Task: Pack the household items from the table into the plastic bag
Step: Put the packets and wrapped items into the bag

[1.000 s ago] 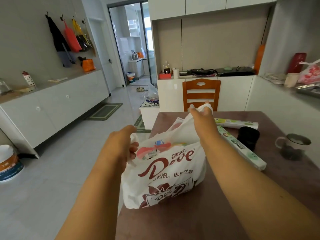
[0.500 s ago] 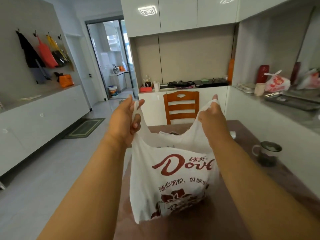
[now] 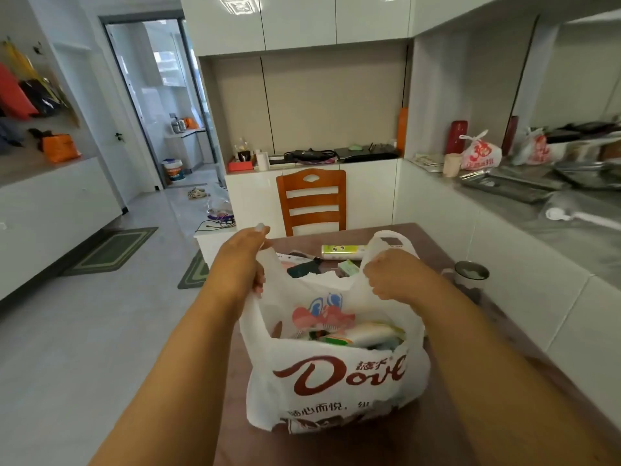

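Bag (image 3: 336, 375) on table (image 3: 447, 432), left hand (image 3: 240, 260) and right hand (image 3: 391, 275) each gripping a handle

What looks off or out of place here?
Nothing spilled or damaged on the table. The bag is held open by the left hand and right hand. Only the floor clutter near the doorway looks untidy.
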Motion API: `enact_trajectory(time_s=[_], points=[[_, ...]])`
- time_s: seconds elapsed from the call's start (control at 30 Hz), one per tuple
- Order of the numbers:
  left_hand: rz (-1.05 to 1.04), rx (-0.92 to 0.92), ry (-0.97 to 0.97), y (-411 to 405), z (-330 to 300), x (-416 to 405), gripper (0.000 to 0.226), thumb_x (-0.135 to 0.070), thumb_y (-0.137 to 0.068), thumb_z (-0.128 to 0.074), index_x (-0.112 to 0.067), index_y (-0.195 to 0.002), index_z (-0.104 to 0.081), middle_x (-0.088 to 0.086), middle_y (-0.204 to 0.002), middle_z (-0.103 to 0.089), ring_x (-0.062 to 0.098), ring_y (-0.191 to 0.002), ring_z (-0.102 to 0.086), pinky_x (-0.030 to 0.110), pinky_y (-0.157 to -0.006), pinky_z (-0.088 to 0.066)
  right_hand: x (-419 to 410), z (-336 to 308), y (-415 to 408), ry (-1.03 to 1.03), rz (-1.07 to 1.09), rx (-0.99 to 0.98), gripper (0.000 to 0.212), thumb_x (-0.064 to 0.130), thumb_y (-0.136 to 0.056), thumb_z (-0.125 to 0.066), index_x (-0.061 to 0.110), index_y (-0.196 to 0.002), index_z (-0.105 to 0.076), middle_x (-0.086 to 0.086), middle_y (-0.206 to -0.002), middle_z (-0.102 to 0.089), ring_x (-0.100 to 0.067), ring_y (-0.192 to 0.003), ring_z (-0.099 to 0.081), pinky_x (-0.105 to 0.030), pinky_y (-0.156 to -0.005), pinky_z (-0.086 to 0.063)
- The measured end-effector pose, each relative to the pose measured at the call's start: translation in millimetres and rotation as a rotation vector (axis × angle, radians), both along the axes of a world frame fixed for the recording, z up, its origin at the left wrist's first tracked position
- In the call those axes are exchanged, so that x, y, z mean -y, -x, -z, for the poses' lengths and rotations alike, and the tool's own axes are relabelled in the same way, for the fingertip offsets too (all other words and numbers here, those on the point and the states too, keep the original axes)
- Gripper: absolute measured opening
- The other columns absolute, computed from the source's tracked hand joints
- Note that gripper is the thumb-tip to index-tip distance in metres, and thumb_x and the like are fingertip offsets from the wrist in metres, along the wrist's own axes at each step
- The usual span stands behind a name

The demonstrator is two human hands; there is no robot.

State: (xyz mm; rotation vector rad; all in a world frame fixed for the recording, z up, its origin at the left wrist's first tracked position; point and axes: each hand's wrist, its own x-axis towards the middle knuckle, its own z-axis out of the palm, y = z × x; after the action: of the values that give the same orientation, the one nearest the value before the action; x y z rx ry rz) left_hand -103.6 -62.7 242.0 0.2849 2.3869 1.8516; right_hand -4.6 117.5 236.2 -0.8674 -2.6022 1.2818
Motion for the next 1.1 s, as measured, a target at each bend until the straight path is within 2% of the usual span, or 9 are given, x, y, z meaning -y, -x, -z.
enact_trajectory(time_s=[0.17,0.27,0.43,0.5,0.57,0.67,0.87,0.97,1.1], points=[[0.009,-0.148,0.168,-2,-14,-4,0.029,-0.043,-0.097,-0.044,-0.025,-0.112,-0.06,0.005,-0.106,-0.065,0.022,-0.072,-0.061,0.042,-0.076,-0.06,-1,-19,-15,0.136,-0.186,-0.214,0.023,0.012,-0.096,-0.047,0.012,-0.11,-0.065,-0.014,-0.108,-0.069,-0.029,-0.095,-0.068,-0.033,-0.083,-0.057],[0.029,-0.157,0.183,-3,-21,-7,0.028,-0.04,-0.096,-0.046,-0.021,-0.108,-0.065,0.005,-0.101,-0.067,0.023,-0.074,-0.063,0.041,-0.078,-0.058,-15,-31,-9,-0.16,-0.153,-0.345,0.029,0.02,-0.097,-0.045,0.026,-0.12,-0.061,0.004,-0.123,-0.062,-0.017,-0.113,-0.057,-0.035,-0.099,-0.046],[0.1,0.05,0.124,-1,-16,-9,0.034,-0.04,-0.096,-0.049,-0.014,-0.098,-0.071,0.007,-0.093,-0.073,0.019,-0.059,-0.058,0.032,-0.064,-0.055,-34,-6,8,-0.565,-0.054,-0.142,0.034,0.033,-0.094,-0.049,0.031,-0.128,-0.056,0.0,-0.144,-0.042,-0.022,-0.13,-0.042,-0.037,-0.105,-0.037],[0.103,0.142,-0.027,0,-13,-5,0.035,-0.039,-0.095,-0.051,-0.013,-0.093,-0.074,0.011,-0.093,-0.073,0.015,-0.053,-0.05,0.03,-0.059,-0.05,-35,5,11,-0.466,-0.04,-0.007,0.034,0.029,-0.094,-0.053,0.029,-0.127,-0.059,-0.007,-0.138,-0.049,-0.024,-0.115,-0.051,-0.032,-0.092,-0.044],[0.002,0.124,-0.141,0,-12,1,0.031,-0.036,-0.093,-0.054,-0.016,-0.091,-0.077,0.014,-0.094,-0.066,0.013,-0.051,-0.042,0.027,-0.054,-0.042,-25,11,18,-0.161,-0.126,-0.061,0.032,0.016,-0.092,-0.058,0.02,-0.123,-0.063,-0.011,-0.128,-0.059,-0.024,-0.102,-0.058,-0.029,-0.084,-0.048],[-0.158,0.084,-0.202,-5,-19,9,0.026,-0.031,-0.092,-0.055,-0.016,-0.1,-0.073,0.011,-0.08,-0.056,0.013,-0.052,-0.034,0.024,-0.051,-0.034,-10,4,36,-0.037,-0.217,-0.25,0.039,0.009,-0.091,-0.058,0.018,-0.128,-0.058,0.0,-0.13,-0.054,-0.021,-0.111,-0.056,-0.032,-0.095,-0.05],[-0.347,-0.028,-0.231,-29,-46,55,0.02,-0.026,-0.093,-0.055,-0.023,-0.077,-0.067,0.004,-0.06,-0.037,0.015,-0.05,-0.028,0.027,-0.053,-0.028,17,-35,74,0.034,-0.312,-0.485,0.047,0.004,-0.091,-0.054,0.02,-0.135,-0.053,-0.003,-0.144,-0.046,-0.024,-0.132,-0.044,-0.034,-0.105,-0.041],[-0.383,-0.146,-0.146,-45,-46,70,0.025,-0.02,-0.097,-0.047,-0.018,-0.099,-0.071,0.002,-0.067,-0.043,0.015,-0.049,-0.033,0.027,-0.055,-0.032,26,-42,89,0.135,-0.35,-0.535,0.049,0.0,-0.09,-0.052,0.021,-0.135,-0.053,0.001,-0.139,-0.052,-0.018,-0.122,-0.051,-0.024,-0.086,-0.046],[-0.406,-0.11,-0.058,-61,-32,84,0.034,-0.038,-0.097,-0.047,-0.023,-0.122,-0.063,0.004,-0.057,-0.05,0.016,-0.052,-0.044,0.027,-0.053,-0.037,40,-23,106,0.12,-0.494,-0.419,0.053,-0.004,-0.089,-0.051,0.021,-0.136,-0.051,-0.001,-0.137,-0.054,-0.013,-0.107,-0.049,-0.016,-0.071,-0.041]])
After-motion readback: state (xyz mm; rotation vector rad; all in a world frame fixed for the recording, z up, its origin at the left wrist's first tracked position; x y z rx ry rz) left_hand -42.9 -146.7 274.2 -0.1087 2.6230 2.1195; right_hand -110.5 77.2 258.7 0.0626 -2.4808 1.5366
